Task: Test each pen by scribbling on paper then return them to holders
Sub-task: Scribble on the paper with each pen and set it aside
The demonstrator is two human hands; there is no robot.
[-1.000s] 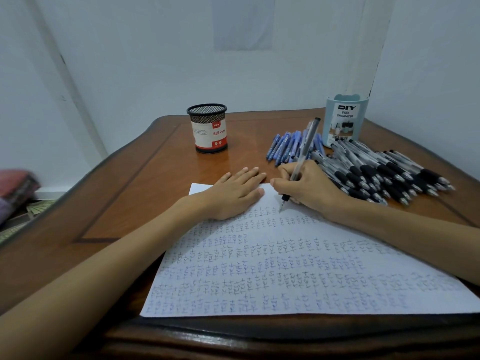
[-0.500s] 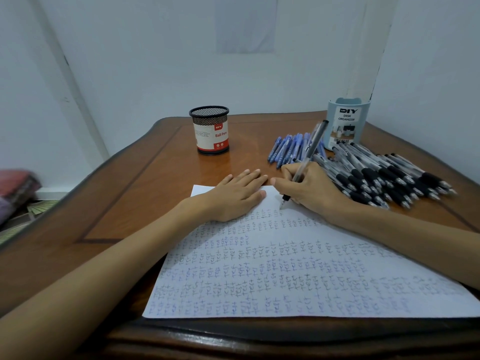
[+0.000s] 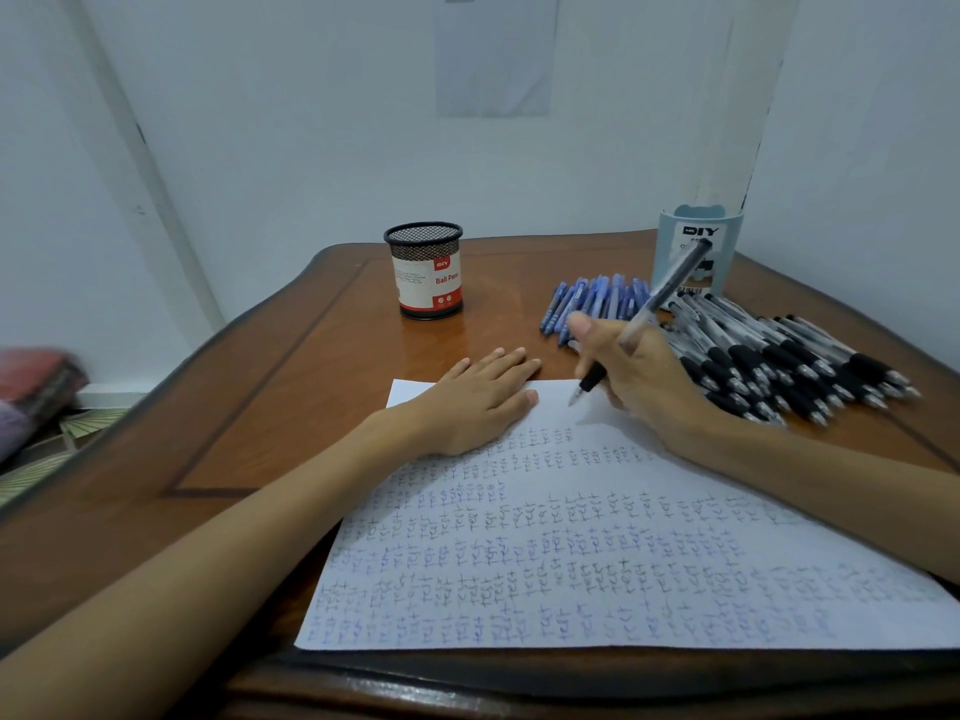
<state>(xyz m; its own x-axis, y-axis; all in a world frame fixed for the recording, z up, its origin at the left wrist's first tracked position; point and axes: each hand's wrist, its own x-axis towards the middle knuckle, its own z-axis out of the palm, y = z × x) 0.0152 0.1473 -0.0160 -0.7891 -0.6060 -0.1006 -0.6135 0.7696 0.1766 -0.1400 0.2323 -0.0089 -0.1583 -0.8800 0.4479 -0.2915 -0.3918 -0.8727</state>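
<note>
Holding one pen [image 3: 660, 298] in the right hand [image 3: 644, 376], grip grasping the lower barrel, fingers curled about it, thumb lifted clear and pointing up and left. Slanting that pen up and to the right, cap end crossing in front of the pale blue holder [image 3: 675, 262], dark tip down at the top part of the paper [image 3: 597, 553]; touching the sheet or just off it, impossible to tell. Pressing the left hand [image 3: 478, 402] flat on the paper's upper left corner, grip released, fingers straight and close together, fingertips reaching past the sheet's top edge onto the wooden surface [image 3: 291, 397]. Filling nearly the whole sheet: row upon row of small scribbled words in blue and dark ink, with only a strip near the top left white. Lying just behind the right hand, a fan of blue pens [image 3: 592, 301], flat on the surface. Heaped to the right of that hand, a big pile of black pens [image 3: 769, 361], clear barrels, dark rubber sleeves, tips pointing toward the near right. Standing upright at the back, well left of the blue pens, a black mesh holder [image 3: 425, 270] with a red and white label; standing at the far right corner, the pale blue holder, marked DIY. Hanging on the wall behind, a pale sheet [image 3: 493, 54].
</note>
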